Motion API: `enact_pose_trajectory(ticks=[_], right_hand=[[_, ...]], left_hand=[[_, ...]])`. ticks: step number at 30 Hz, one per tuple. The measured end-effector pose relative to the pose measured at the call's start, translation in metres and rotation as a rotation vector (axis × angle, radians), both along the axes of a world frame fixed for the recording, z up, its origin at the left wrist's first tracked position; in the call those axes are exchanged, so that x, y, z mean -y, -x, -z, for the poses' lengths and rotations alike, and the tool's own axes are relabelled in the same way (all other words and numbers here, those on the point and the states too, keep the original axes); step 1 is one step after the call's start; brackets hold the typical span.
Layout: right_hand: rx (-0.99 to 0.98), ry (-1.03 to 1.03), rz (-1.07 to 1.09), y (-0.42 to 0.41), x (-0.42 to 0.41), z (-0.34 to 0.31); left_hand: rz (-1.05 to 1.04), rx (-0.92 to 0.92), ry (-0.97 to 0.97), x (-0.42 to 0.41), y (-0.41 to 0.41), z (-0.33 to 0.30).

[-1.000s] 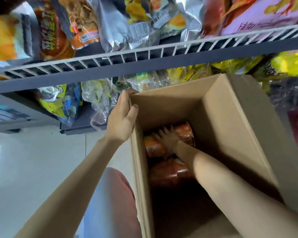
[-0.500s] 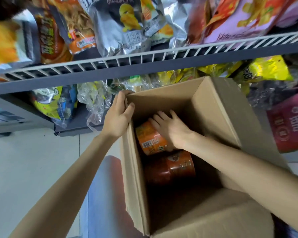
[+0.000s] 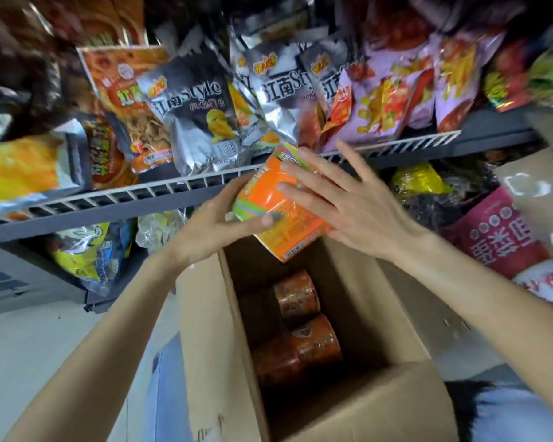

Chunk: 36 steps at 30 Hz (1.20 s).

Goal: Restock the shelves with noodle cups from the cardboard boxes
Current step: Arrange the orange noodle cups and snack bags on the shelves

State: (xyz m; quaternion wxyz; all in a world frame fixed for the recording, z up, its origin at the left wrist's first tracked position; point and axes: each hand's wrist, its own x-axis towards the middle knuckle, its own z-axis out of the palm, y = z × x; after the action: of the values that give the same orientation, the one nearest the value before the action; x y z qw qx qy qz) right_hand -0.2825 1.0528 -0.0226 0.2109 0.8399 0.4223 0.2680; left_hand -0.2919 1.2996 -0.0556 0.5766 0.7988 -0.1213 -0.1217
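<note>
An orange noodle cup (image 3: 268, 199) with a green band is held tilted above the open cardboard box (image 3: 205, 330). My left hand (image 3: 217, 224) cups its lower left side, thumb across the front. My right hand (image 3: 348, 202) presses on its right side with fingers spread over the top. Two more orange-brown noodle cups (image 3: 296, 298) (image 3: 304, 349) lie on their sides deep in the box, in shadow.
A wire-fronted shelf (image 3: 141, 193) just behind the cup is packed with snack bags, silver chip bags (image 3: 198, 122) among them. A lower shelf holds yellow bags (image 3: 83, 253). Red-pink packs (image 3: 498, 234) lie at right. Pale floor (image 3: 29, 346) shows at left.
My right hand lifted a noodle cup up out of the box. My left hand let go of the box's edge and came onto the cup. The view tilted up toward the shelf.
</note>
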Motion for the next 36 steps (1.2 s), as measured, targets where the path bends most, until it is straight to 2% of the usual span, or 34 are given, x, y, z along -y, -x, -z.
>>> enact_pose_trajectory(ticks=[2, 4, 6, 10, 12, 15, 19, 24, 28, 29, 31, 34, 36], right_hand=[[0.199, -0.07, -0.04, -0.014, 0.005, -0.026], [0.401, -0.209, -0.039, -0.027, 0.005, -0.055], [0.478, -0.387, -0.007, -0.035, 0.0, -0.086], [0.405, -0.615, 0.117, -0.038, -0.017, -0.143], [0.236, -0.722, 0.154, -0.042, -0.028, -0.16], [0.04, -0.873, 0.079, -0.057, -0.039, -0.18], [-0.114, -1.008, -0.015, -0.095, -0.052, -0.193], [-0.226, -0.939, 0.102, -0.135, -0.057, -0.198], [-0.315, -0.846, 0.154, -0.153, -0.05, -0.197], [-0.304, -0.823, 0.156, -0.153, -0.048, -0.192], [-0.206, -0.855, 0.093, -0.145, -0.043, -0.176], [-0.034, -1.058, -0.087, -0.113, -0.036, -0.138], [-0.009, -1.143, -0.186, -0.084, -0.034, -0.106]], left_hand=[[0.028, 0.066, 0.049, 0.003, -0.008, -0.033], [-0.02, 0.251, 0.029, 0.01, -0.011, -0.069], [-0.111, 0.416, 0.059, 0.017, -0.015, -0.101], [-0.311, 0.664, 0.099, 0.031, -0.031, -0.15], [-0.419, 0.791, 0.085, 0.036, -0.044, -0.17], [-0.522, 0.908, 0.071, 0.041, -0.071, -0.193], [-0.607, 0.89, -0.06, 0.05, -0.114, -0.205], [-0.669, 0.76, -0.514, 0.058, -0.153, -0.214], [-0.683, 0.708, -0.673, 0.053, -0.155, -0.217], [-0.706, 0.742, -0.665, 0.05, -0.151, -0.217], [-0.757, 0.898, -0.533, 0.045, -0.137, -0.212], [-0.736, 1.137, -0.217, 0.036, -0.102, -0.184], [-0.667, 1.179, -0.092, 0.029, -0.074, -0.149]])
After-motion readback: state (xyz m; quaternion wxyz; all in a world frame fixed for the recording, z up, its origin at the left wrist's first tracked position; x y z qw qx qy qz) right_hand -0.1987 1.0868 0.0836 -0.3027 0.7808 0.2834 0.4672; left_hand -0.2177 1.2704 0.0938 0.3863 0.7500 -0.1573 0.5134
